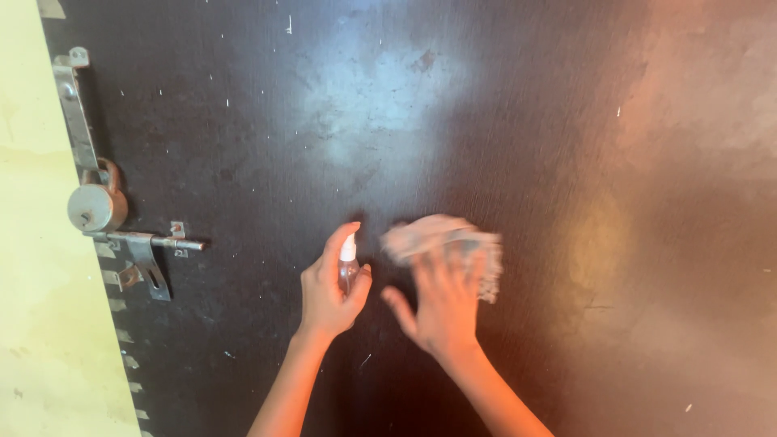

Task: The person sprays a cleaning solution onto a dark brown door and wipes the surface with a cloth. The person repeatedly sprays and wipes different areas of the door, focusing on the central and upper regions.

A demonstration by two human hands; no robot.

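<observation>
Gripping a spray bottle (348, 263), left hand (328, 295) aims it doorward; right hand (443, 303), fingers spread, presses cloth (445, 243) flat against door (502, 121).

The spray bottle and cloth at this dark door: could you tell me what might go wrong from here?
1. The left hand holds the small spray bottle close beside the cloth; spray may hit the right hand.
2. Mist could drift to the padlock and latch, which might rust.
3. The blurred cloth may smear the door.

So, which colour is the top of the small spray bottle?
White; the spray bottle shows best in the head view.
</observation>
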